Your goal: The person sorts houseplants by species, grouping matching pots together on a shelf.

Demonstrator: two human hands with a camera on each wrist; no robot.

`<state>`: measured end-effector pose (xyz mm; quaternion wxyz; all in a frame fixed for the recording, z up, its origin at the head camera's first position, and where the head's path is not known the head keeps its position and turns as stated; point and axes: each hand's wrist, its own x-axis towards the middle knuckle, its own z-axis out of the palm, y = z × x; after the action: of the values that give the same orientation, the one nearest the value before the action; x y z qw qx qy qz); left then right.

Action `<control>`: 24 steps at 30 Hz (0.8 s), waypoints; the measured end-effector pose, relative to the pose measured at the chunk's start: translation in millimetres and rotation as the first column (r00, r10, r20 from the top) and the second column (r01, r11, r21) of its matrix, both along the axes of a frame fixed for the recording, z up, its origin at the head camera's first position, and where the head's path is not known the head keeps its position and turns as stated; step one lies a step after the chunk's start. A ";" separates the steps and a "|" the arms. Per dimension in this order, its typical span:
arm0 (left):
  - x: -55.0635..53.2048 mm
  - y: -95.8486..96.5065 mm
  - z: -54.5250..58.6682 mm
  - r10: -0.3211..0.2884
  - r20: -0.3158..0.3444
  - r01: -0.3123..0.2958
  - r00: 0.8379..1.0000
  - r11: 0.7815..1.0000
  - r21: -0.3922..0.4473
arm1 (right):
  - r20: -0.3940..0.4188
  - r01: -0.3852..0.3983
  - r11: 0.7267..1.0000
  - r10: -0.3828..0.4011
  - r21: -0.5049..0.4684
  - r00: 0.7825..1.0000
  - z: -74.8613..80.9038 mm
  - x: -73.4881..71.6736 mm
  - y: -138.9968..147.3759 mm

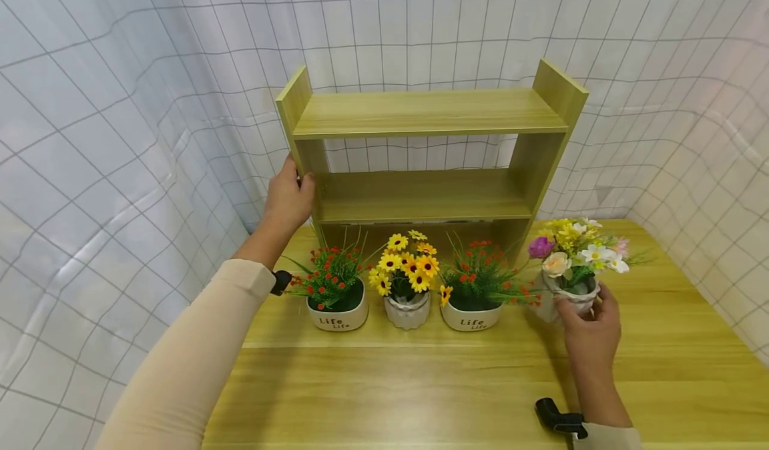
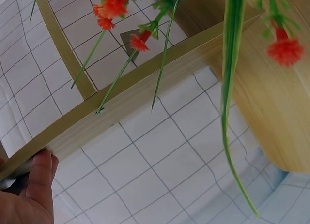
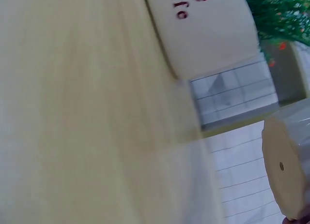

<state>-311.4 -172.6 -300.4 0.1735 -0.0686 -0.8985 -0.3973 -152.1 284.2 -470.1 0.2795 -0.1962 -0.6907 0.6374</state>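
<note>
My left hand [image 1: 290,196] grips the left side panel of a wooden shelf [image 1: 429,113]; in the left wrist view its fingers [image 2: 41,178] wrap the panel's edge. In my right hand [image 1: 593,330] is a white flowerpot [image 1: 577,296] of mixed flowers [image 1: 579,250], held by its sides. The right wrist view shows that pot's underside [image 3: 280,173] with a small hole, raised off the table. Before the shelf stand a left red-flowered planter [image 1: 338,315], a sunflower pot [image 1: 408,311] and a right red-flowered planter [image 1: 471,316], closest to the held pot.
Everything stands on a wooden table [image 1: 390,390]. White grid-patterned curtains [image 1: 432,29] hang behind and at both sides. Long leaves [image 2: 231,88] of the left planter reach close to the left forearm. Black wrist devices [image 1: 559,420] are worn on both arms.
</note>
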 end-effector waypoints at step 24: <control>4.1 1.8 1.7 0.012 0.014 -0.012 1.000 1.000 -0.004 | -0.262 0.096 0.987 -0.060 0.127 0.963 82.2 9.0 -11.4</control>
<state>-307.3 -170.9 -298.8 0.1696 -0.0608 -0.9008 -0.3952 -143.1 272.8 -387.9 0.4047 -0.1191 -0.6830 0.5963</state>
